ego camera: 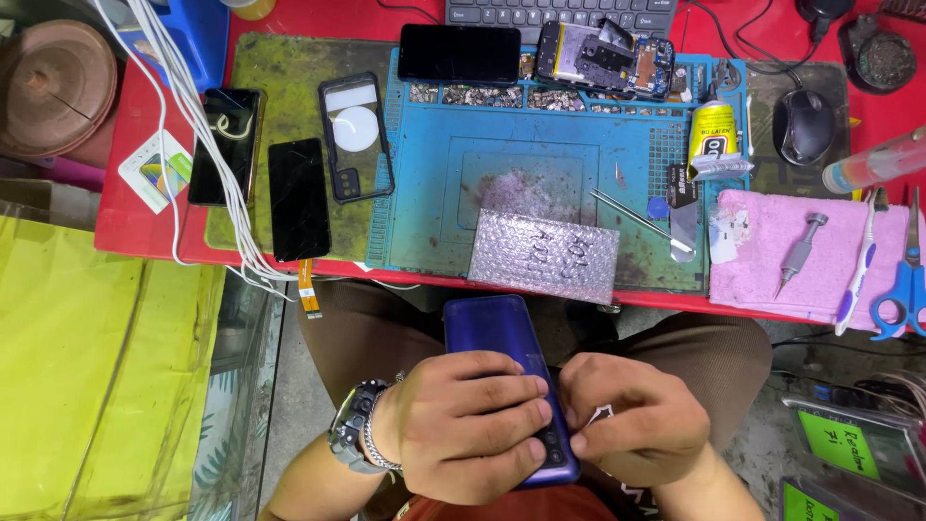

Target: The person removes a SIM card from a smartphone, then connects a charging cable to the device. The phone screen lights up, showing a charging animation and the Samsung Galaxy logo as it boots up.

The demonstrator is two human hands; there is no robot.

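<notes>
The blue repair mat [540, 164] lies on the red table, and below its near edge the blue phone [502, 347] runs lengthwise away over the lap, left hand [463, 425] clamping its near end with fingers curled, right hand [637, 420] pinching its right edge.

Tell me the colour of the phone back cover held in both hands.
The glossy phone back cover is deep blue-violet, clearest in the head view.
</notes>
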